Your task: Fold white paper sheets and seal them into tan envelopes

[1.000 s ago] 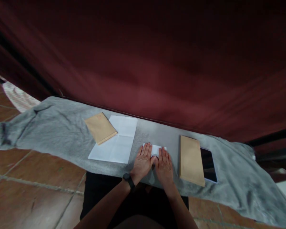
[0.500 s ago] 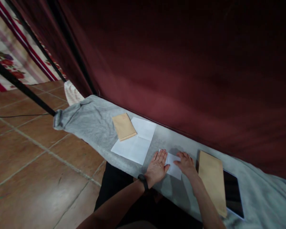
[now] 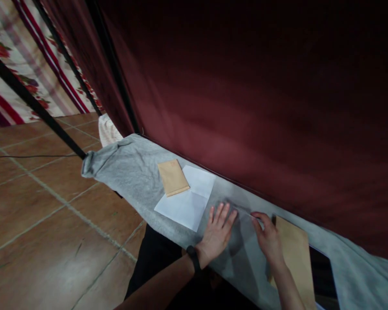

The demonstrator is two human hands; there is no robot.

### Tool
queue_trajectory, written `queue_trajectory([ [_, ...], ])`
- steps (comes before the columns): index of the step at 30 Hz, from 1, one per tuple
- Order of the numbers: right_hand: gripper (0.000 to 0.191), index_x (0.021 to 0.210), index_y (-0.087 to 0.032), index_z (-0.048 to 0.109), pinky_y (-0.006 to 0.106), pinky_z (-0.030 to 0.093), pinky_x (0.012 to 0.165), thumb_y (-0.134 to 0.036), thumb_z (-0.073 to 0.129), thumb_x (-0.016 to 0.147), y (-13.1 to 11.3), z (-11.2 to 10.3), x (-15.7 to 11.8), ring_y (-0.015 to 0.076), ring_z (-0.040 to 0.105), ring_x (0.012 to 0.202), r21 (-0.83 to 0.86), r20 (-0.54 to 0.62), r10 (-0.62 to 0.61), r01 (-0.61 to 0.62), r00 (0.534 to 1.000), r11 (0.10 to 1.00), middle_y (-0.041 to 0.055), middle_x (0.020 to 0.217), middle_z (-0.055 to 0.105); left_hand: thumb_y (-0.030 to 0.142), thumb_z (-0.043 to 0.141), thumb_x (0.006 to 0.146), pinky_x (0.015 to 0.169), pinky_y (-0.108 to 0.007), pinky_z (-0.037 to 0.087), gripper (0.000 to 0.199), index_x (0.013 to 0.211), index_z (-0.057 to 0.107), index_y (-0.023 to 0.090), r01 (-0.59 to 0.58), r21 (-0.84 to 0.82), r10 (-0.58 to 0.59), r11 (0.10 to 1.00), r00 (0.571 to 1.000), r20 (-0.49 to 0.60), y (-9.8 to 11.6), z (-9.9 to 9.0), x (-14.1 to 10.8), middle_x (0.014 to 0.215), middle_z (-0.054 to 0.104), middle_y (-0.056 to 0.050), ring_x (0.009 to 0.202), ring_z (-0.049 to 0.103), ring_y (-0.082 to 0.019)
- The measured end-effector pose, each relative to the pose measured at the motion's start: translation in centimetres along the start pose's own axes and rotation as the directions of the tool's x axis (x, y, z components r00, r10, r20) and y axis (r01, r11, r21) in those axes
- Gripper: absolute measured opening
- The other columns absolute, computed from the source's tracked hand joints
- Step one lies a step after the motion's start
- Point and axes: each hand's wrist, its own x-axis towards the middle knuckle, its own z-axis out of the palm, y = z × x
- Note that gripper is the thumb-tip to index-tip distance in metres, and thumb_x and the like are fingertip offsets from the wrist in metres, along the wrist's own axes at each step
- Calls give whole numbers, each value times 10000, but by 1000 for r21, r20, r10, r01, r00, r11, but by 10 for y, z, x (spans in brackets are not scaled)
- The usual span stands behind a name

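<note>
My left hand (image 3: 217,232), with a dark band at the wrist, lies flat with its fingers spread on the grey cloth. Its fingertips are by the far end of a small folded white paper (image 3: 244,211), which shows only as a thin, nearly edge-on strip. My right hand (image 3: 269,239) pinches the other end of this paper between thumb and fingers. To the left of my hands, a larger white sheet (image 3: 186,210) with crease lines lies spread out. A small brown envelope (image 3: 173,177) rests partly on that sheet.
A stack of larger brown envelopes (image 3: 295,254) lies beside my right forearm, partly over a dark flat tablet-like thing (image 3: 323,275). Grey cloth (image 3: 126,159) covers the narrow surface. A dark red curtain (image 3: 233,107) hangs behind it, and a black pole (image 3: 35,103) stands at left.
The small white paper has gone from lying flat to nearly edge-on. My right hand has closed on its end and moved right; my left hand's fingers have spread. The view has shifted slightly.
</note>
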Motion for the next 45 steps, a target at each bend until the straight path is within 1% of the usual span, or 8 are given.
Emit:
queue_trajectory([
  [2, 293, 1053, -234, 639, 428, 534, 949, -403, 404, 1004, 0, 5, -17, 250, 673, 1075, -20, -42, -88, 87, 995, 996, 104, 1135, 713, 173, 417, 1002, 1247, -611, 85, 636, 1604, 225, 252, -93, 28, 92, 995, 996, 13, 1, -8, 3, 1684, 196, -76, 1560, 101, -313],
  [6, 319, 1080, -254, 661, 489, 517, 1031, -290, 350, 1020, 6, 28, -61, 254, 651, 1137, -105, 59, -167, 173, 984, 979, 93, 1154, 714, 203, 408, 1026, 1267, -483, 156, 482, 1508, 427, 177, -299, -8, 297, 954, 944, 145, -3, 0, -5, 1608, 390, -92, 1523, 270, -246],
  [12, 343, 1177, -239, 663, 487, 565, 1001, -263, 386, 976, 13, 42, -102, 268, 638, 1201, -90, 118, -88, 99, 989, 991, 106, 1276, 684, 193, 459, 997, 1163, -383, 362, 390, 1363, 589, 169, -207, -74, 219, 976, 943, 250, -7, 23, -30, 1472, 566, -110, 1374, 515, -235],
  [18, 443, 1334, -198, 602, 396, 572, 999, -276, 329, 995, 8, 48, -87, 220, 664, 1189, -67, 107, 19, -12, 994, 998, 111, 1306, 686, 335, 406, 1021, 1158, -413, 372, 425, 1379, 593, 205, -93, -171, 128, 981, 970, 208, 3, 19, -12, 1459, 581, -89, 1349, 534, -239],
  [22, 451, 1304, -134, 632, 496, 467, 1108, -177, 319, 982, 2, 72, -76, 273, 536, 1356, -212, 16, -61, 63, 998, 975, 176, 1416, 602, 331, 317, 1052, 1236, -415, 248, 503, 1509, 443, 164, -111, -116, 135, 987, 964, 229, 4, 33, 2, 1593, 415, -90, 1495, 338, -229],
  [28, 381, 1170, -176, 703, 628, 371, 1129, -134, 391, 955, -7, 87, -83, 355, 372, 1468, -457, 0, -143, 127, 990, 880, 182, 1525, 487, 370, 285, 1057, 1247, -413, 235, 559, 1562, 337, 138, -49, -59, 62, 997, 971, 233, -9, 52, -2, 1638, 316, -107, 1524, 268, -217],
  [35, 373, 1228, -235, 675, 630, 392, 1113, -297, 384, 1003, -8, 77, -86, 346, 492, 1383, -373, -86, -73, 36, 994, 927, 168, 1458, 565, 445, 331, 1042, 1241, -425, 262, 617, 1557, 338, 106, 6, -34, 1, 999, 979, 203, -26, 49, -7, 1621, 343, -135, 1517, 289, -238],
  [45, 541, 1345, -31, 600, 630, 322, 1128, -287, 247, 1025, -19, 94, -74, 391, 420, 1422, -603, -19, 64, -63, 998, 795, 281, 1518, 448, 454, 294, 1044, 1251, -441, 224, 640, 1569, 308, 89, 21, 39, -31, 999, 964, 265, -25, 52, -7, 1642, 294, -127, 1537, 228, -246],
])
